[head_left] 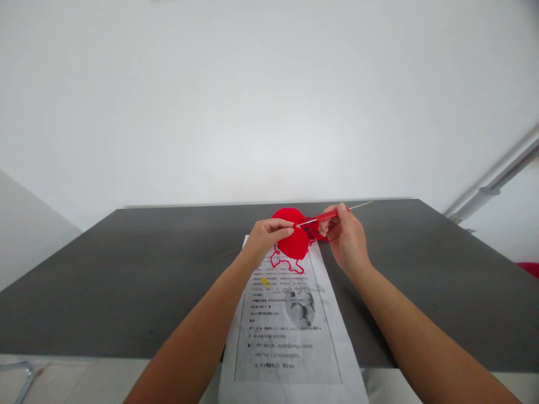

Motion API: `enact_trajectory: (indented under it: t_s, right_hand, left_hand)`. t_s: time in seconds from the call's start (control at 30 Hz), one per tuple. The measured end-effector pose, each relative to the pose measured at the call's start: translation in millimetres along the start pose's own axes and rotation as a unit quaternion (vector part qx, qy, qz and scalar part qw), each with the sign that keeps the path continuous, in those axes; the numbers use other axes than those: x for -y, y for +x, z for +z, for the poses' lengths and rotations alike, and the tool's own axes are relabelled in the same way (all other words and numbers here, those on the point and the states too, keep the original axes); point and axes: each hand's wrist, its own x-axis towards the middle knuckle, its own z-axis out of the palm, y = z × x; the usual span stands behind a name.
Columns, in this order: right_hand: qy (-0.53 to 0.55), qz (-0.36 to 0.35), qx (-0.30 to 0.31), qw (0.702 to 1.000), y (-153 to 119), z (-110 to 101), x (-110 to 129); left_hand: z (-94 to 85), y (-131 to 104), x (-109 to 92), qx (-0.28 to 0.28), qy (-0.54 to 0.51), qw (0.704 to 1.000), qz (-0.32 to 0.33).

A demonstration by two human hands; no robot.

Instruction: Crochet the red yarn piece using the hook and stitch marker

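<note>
My left hand pinches a red crocheted piece between thumb and fingers; rounded parts of it show above and below the fingertips. In my right hand is a crochet hook with a red handle. Its metal shaft points left, and the tip meets the red piece beside my left fingertips. A thin pale rod sticks out past the right hand at the back; whether it belongs to the hook I cannot tell. Loose red yarn curls below the piece, and a tangle of red yarn lies between the hands.
A printed sheet with text and a grey picture lies under the work and hangs over the near edge of the dark table. A small yellow bit rests on it. Behind stands a white wall; a metal pipe is at right.
</note>
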Motion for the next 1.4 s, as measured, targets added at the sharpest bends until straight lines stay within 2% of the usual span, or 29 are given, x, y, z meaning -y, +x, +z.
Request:
enact_trajectory:
  t_s: [0.5, 0.8, 1.4]
  right_hand:
    - [-0.056, -0.037, -0.002, 0.998, -3.9, 3.4, 2.0]
    - [-0.08, -0.064, -0.014, 0.995, -4.0, 1.4, 5.3]
    - [-0.083, -0.05, -0.015, 0.995, -4.8, 4.5, 7.8]
  left_hand:
    - [0.9, -0.5, -2.1, 0.007, 0.022, 1.0, 0.001]
    - [0.9, -0.4, -2.6, -0.011, 0.021, 1.0, -0.002]
    - [1.3, -1.0, -3.8, -0.019, 0.046, 0.999, 0.002]
